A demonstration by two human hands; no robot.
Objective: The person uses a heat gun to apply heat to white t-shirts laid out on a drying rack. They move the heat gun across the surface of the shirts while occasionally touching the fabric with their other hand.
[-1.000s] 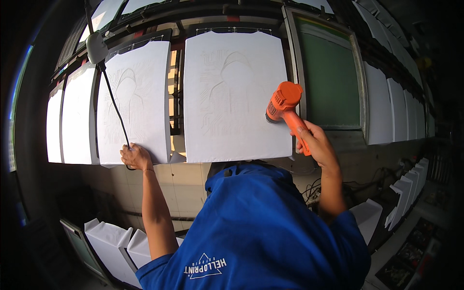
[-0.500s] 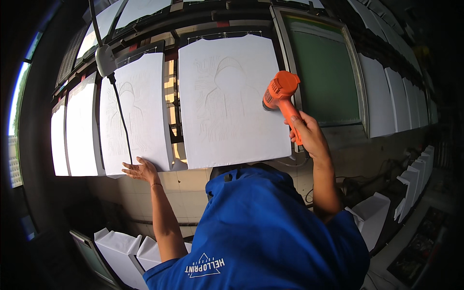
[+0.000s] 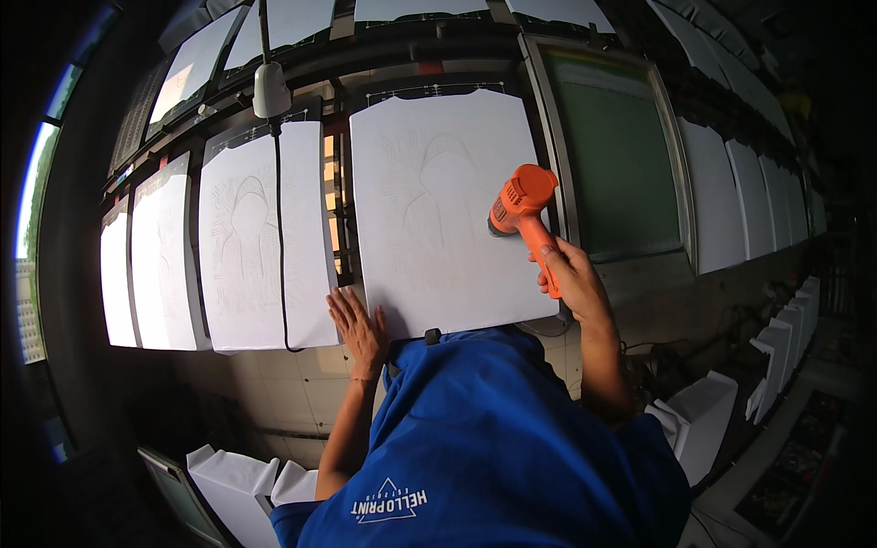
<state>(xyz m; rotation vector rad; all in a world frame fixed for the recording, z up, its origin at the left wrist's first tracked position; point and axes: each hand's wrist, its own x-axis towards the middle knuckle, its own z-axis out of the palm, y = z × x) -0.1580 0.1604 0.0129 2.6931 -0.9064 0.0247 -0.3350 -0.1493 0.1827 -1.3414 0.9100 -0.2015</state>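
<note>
My right hand (image 3: pixel 577 281) grips the handle of an orange heat gun (image 3: pixel 527 203). Its dark nozzle points left and down, close over the right part of a white fabric piece (image 3: pixel 448 274) stretched flat on a board. Faint grey lines of a hooded figure show on that fabric. My left hand (image 3: pixel 359 327) is flat with fingers stretched out, at the gap between this board and the white printed piece (image 3: pixel 242 301) to its left. Its fingertips are by that left piece's lower right edge; whether they touch it I cannot tell.
A black cable (image 3: pixel 279 228) hangs from a white connector (image 3: pixel 270 89) across the left printed piece. To the right of the main board leans a framed green screen (image 3: pixel 612 137). More white boards (image 3: pixel 164 265) line both sides, and others (image 3: pixel 228 484) stand behind me.
My left hand has moved right, from the left piece's lower edge to the gap between boards. The heat gun sits slightly lower and left. The hanging cable and connector have shifted right in view.
</note>
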